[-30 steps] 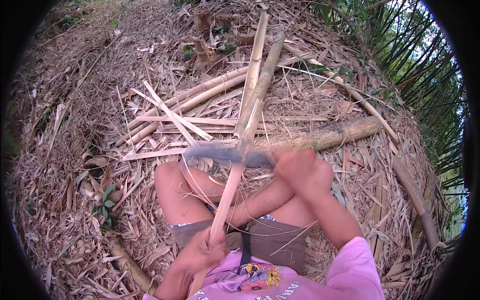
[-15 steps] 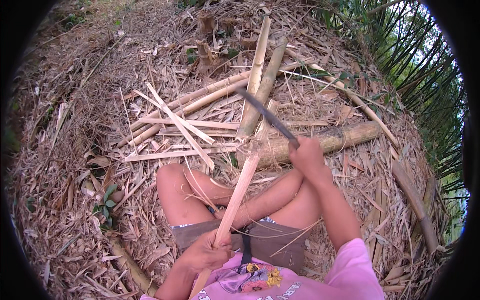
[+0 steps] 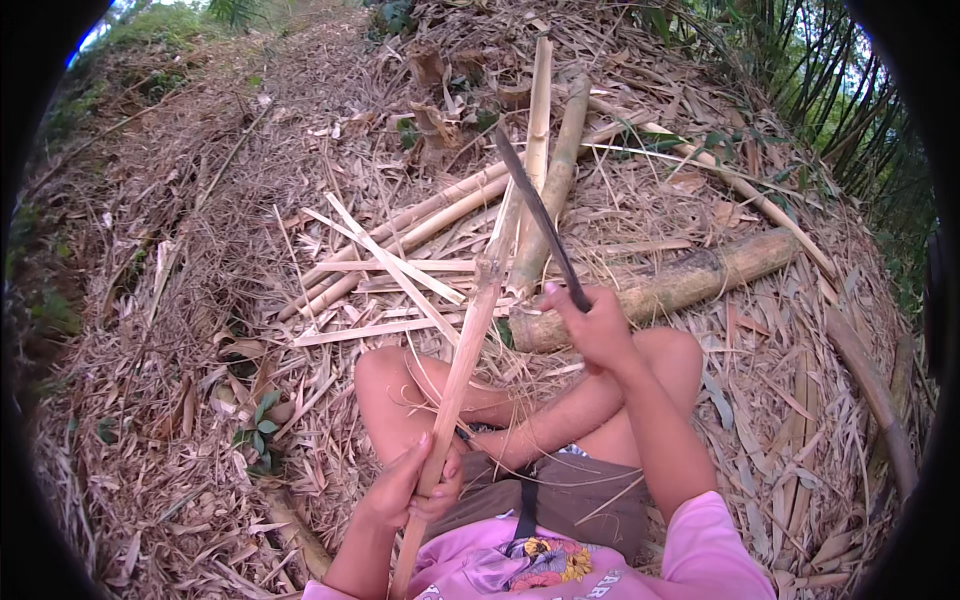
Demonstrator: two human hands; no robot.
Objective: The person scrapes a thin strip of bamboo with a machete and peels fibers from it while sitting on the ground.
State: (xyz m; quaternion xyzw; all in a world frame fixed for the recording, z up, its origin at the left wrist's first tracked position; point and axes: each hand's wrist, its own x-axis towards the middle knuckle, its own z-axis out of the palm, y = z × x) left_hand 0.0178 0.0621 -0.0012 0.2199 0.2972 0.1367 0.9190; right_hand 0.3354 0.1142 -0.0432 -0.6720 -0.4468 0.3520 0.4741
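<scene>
My left hand (image 3: 412, 482) is closed round the lower part of a long split bamboo strip (image 3: 459, 375). The strip slants up and away from my lap, pale on its near half, with a rough node partway along. In my right hand (image 3: 597, 328) I grip the handle of a machete (image 3: 541, 216). Its dark, narrow blade points up and to the left, and its tip lies near the strip's far part. Whether blade and strip touch, I cannot tell. Thin curled shavings (image 3: 424, 392) hang over my crossed legs.
Ahead, a thick bamboo log (image 3: 668, 291) lies crosswise, with a split half-culm (image 3: 539, 120) and another bamboo pole (image 3: 569, 160) beyond. Flat strips (image 3: 380, 328) are scattered left of them. Stumps (image 3: 434, 130) stand farther back, and dry leaves (image 3: 170, 400) cover the ground.
The machete has lifted slightly and its blade points more steeply upward. My left hand's thumb now lies extended along the strip. The whole view has shifted, moving the scene rightward.
</scene>
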